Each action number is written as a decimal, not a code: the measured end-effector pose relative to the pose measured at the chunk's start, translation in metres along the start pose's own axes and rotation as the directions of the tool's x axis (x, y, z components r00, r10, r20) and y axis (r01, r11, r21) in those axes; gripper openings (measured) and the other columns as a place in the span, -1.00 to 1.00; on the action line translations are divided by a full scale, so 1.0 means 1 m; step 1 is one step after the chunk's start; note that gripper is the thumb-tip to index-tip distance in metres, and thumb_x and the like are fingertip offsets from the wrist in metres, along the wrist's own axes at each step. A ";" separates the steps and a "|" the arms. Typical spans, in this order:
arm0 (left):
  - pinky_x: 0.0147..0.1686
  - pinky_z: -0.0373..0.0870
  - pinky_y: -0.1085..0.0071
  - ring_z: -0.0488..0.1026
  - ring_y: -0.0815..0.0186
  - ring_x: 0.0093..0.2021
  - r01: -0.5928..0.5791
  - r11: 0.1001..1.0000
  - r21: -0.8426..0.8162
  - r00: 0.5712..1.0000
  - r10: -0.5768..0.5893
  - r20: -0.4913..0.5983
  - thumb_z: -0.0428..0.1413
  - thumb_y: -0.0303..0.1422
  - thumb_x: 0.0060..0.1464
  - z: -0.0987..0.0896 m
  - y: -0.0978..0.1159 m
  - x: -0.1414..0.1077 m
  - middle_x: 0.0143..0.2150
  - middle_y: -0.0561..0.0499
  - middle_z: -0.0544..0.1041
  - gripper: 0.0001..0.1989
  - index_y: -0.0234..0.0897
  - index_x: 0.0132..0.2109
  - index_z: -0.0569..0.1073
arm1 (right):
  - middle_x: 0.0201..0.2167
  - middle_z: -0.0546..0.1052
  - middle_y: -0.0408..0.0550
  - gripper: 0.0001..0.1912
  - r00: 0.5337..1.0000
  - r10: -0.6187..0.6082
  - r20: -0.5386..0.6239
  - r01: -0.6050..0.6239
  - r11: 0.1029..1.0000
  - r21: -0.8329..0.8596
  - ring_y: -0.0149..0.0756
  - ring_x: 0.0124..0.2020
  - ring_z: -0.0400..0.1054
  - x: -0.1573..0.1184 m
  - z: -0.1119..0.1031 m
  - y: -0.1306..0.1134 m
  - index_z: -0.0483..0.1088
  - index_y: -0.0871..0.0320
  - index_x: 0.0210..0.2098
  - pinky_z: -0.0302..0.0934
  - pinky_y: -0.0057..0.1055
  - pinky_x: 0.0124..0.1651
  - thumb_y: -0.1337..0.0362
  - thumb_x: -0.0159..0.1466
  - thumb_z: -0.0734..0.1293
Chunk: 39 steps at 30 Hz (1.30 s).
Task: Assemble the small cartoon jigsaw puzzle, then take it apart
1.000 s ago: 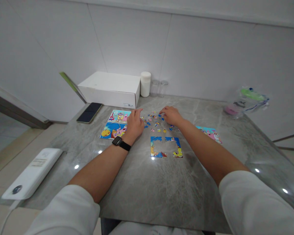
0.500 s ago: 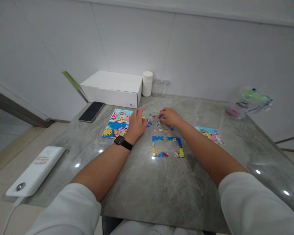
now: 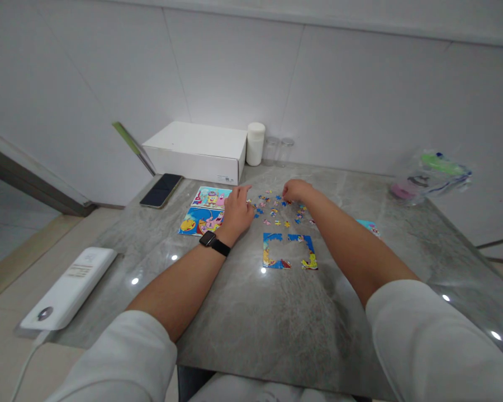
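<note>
My left hand (image 3: 238, 210) rests open at the right edge of a colourful cartoon picture sheet (image 3: 201, 220), its index finger stretched toward the loose jigsaw pieces (image 3: 274, 213). Over the right side of that scatter is my right hand (image 3: 297, 190), fingers curled down and pressed together; whatever they hold is hidden. Nearer to me lies a partly joined jigsaw border (image 3: 272, 263), blue at the top with yellow and red at the bottom. It has gaps at top and bottom, and grey tabletop shows inside it.
A phone (image 3: 161, 190), white box (image 3: 197, 152), white bottle (image 3: 255, 144) and two clear jars (image 3: 278, 152) stand along the back. A plastic bag (image 3: 427, 177) lies at right, a white power bank (image 3: 69, 289) at left. My right forearm partly covers another picture card (image 3: 369, 227).
My right hand has moved right and slightly away from me, its fingers drawn closer together, uncovering several pieces. The left hand keeps its place by the sheet. The view has shifted slightly.
</note>
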<state>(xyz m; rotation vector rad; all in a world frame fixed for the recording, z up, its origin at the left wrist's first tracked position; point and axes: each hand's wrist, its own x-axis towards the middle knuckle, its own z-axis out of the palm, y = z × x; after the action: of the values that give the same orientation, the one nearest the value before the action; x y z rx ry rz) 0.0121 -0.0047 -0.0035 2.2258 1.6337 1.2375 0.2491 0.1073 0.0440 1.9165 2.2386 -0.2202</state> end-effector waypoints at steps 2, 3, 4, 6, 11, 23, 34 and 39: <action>0.25 0.38 0.01 0.40 -0.01 0.24 0.005 1.000 -0.002 1.000 -0.005 0.009 0.05 -0.57 0.17 -0.001 0.001 0.000 0.20 -0.25 0.42 -0.41 -0.27 0.34 0.35 | -0.13 0.70 0.15 -0.66 0.997 -0.012 0.073 0.014 0.999 -0.035 -0.03 -0.02 0.55 0.006 -0.003 -0.005 0.69 0.12 -0.09 0.37 -0.26 0.04 0.14 0.17 0.56; 0.25 0.38 0.01 0.40 -0.01 0.24 0.007 1.000 -0.001 1.000 -0.007 0.014 0.05 -0.57 0.17 -0.001 0.002 0.000 0.20 -0.25 0.42 -0.41 -0.27 0.34 0.35 | -0.15 0.70 0.13 -0.70 0.994 -0.016 0.104 0.021 0.998 -0.051 -0.03 -0.04 0.56 0.008 -0.003 -0.006 0.70 0.12 -0.12 0.37 -0.28 0.02 0.17 0.17 0.56; 0.25 0.38 0.01 0.40 -0.01 0.24 0.008 1.000 0.002 1.000 -0.008 0.020 0.05 -0.57 0.16 -0.001 0.002 0.001 0.20 -0.25 0.42 -0.40 -0.26 0.34 0.35 | -0.17 0.70 0.12 -0.75 0.992 -0.029 0.119 0.036 0.998 -0.055 -0.04 -0.06 0.56 0.009 -0.004 -0.007 0.70 0.12 -0.16 0.37 -0.29 0.00 0.21 0.17 0.55; 0.25 0.38 0.00 0.40 -0.02 0.24 0.007 1.000 0.006 1.000 -0.008 0.025 0.05 -0.58 0.15 -0.001 0.001 0.001 0.20 -0.25 0.42 -0.39 -0.26 0.34 0.35 | -0.20 0.71 0.09 -0.82 0.993 -0.043 0.106 0.046 0.998 -0.030 -0.06 -0.09 0.56 0.008 -0.004 -0.006 0.70 0.12 -0.22 0.36 -0.31 -0.02 0.26 0.16 0.54; 0.24 0.39 0.02 0.41 0.00 0.22 -0.007 1.000 -0.014 1.000 0.006 -0.013 0.05 -0.58 0.14 -0.002 0.001 0.001 0.20 -0.24 0.43 -0.41 -0.27 0.32 0.37 | -0.20 0.68 0.04 -0.85 0.996 -0.033 -0.086 0.056 0.961 0.272 -0.19 -0.19 0.52 -0.013 -0.004 0.013 0.63 0.14 -0.23 0.32 -0.37 -0.12 0.32 0.18 0.50; 0.20 0.42 0.20 0.44 0.16 0.14 -0.297 0.924 -0.241 0.952 0.306 0.002 0.07 -0.47 0.28 -0.057 0.091 0.000 0.12 -0.12 0.47 -0.64 -0.20 0.17 0.52 | -0.36 0.57 -0.16 -0.66 0.980 -0.030 -0.196 0.195 0.328 0.924 -0.35 -0.35 0.38 -0.177 0.027 0.038 0.48 0.12 -0.31 0.25 -0.43 -0.27 0.07 0.03 0.54; 0.01 0.45 0.24 0.48 0.21 -0.10 -0.124 0.923 -0.363 0.921 0.243 0.303 0.15 -0.33 0.33 -0.047 0.107 -0.057 -0.21 -0.02 0.54 -0.87 -0.22 -0.22 0.52 | -0.50 0.48 -0.23 -0.57 0.979 -0.108 -0.175 0.183 0.069 0.981 -0.44 -0.52 0.22 -0.238 0.067 0.001 0.48 0.12 -0.35 0.11 -0.45 -0.44 -0.06 0.06 0.58; 0.02 0.44 0.23 0.48 0.22 -0.11 -0.013 0.917 -0.400 0.931 0.157 0.328 0.10 -0.26 0.38 -0.039 0.101 -0.085 -0.20 -0.01 0.51 -0.79 -0.22 -0.22 0.53 | -0.50 0.46 -0.22 -0.59 0.984 -0.062 -0.167 0.169 0.023 0.985 -0.43 -0.53 0.21 -0.242 0.074 -0.007 0.50 0.11 -0.35 0.10 -0.45 -0.48 -0.07 0.08 0.58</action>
<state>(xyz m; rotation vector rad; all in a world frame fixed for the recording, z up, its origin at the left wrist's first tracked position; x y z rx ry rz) 0.0545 -0.1311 0.0298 2.1235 1.0570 0.9939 0.2818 -0.1437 0.0296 2.0593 2.3895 -2.4625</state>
